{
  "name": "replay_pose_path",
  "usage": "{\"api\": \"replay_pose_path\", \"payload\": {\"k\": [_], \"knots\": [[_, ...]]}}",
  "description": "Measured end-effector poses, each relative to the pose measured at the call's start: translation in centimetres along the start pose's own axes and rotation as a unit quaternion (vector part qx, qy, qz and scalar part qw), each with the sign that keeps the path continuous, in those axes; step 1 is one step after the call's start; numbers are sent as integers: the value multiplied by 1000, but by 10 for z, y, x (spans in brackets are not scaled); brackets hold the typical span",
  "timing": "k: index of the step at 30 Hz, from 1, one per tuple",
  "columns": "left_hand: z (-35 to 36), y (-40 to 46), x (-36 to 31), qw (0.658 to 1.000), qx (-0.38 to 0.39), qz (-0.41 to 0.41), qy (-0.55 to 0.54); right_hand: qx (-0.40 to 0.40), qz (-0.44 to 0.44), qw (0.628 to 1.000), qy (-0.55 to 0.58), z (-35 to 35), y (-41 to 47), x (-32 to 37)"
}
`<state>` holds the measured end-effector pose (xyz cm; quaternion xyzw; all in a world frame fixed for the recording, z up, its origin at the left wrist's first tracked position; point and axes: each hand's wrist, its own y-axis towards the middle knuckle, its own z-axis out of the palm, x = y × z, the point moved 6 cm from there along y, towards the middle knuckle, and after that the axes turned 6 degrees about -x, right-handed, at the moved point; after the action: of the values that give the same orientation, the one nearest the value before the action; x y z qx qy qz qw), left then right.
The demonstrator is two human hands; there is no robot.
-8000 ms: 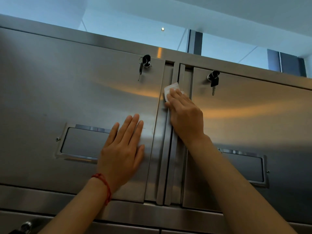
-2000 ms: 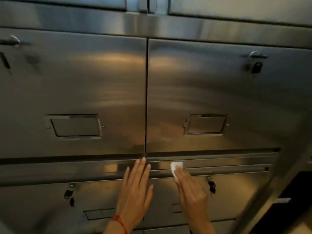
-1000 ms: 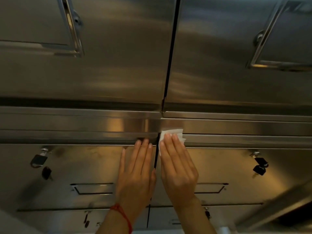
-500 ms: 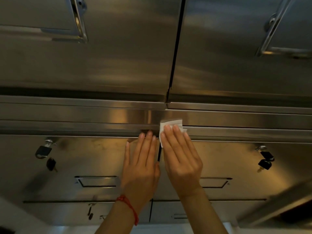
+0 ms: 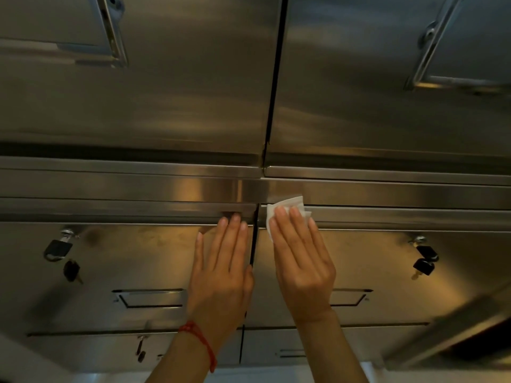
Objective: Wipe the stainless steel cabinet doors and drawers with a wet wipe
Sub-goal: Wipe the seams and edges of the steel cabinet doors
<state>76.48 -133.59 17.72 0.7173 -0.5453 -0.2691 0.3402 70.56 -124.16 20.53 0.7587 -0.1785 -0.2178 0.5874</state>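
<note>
The right hand (image 5: pixel 302 261) presses a folded wet wipe (image 5: pixel 287 208) flat under straight fingers against the top edge of the right drawer (image 5: pixel 387 272), just beside the dark centre gap (image 5: pixel 253 239). The left hand (image 5: pixel 221 275) lies flat and released on the left drawer (image 5: pixel 132 258), bracing. The wipe is light, limp and damp — best held by spread fingertip pressure, since it may bunch or snag on the raised steel rail (image 5: pixel 401 193). Rightward the rail looks free; the hanging keys (image 5: pixel 424 261) below could catch a low stroke.

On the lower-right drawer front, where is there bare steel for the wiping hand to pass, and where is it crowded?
Bare steel lies between the right hand and the hanging keys, above the recessed handle. Crowded at the centre seam, where the left hand rests flat.
</note>
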Motion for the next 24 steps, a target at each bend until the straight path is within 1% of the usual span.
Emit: {"api": "replay_pose_path", "payload": {"k": [4,7,10,15,18,21,24], "knots": [[-1,2,-2,1000,-2,6,8,-16,27,999,-4,-3,-2,2],[0,2,-2,1000,-2,1,6,-10,7,1000,14,0,2,6],[2,0,-2,1000,2,-5,-3,-3,-13,1000,10,-3,1,-3],[2,0,0,1000,11,-2,-12,-16,24,1000,4,-6,-3,-4],[3,0,2,1000,11,-1,-23,-7,0,999,31,-1,2,7],[3,-1,1,1000,10,-1,-24,8,-26,999,27,-2,3,3],[3,-1,1,1000,8,2,-18,7,-8,1000,8,-7,-3,-9]]}}
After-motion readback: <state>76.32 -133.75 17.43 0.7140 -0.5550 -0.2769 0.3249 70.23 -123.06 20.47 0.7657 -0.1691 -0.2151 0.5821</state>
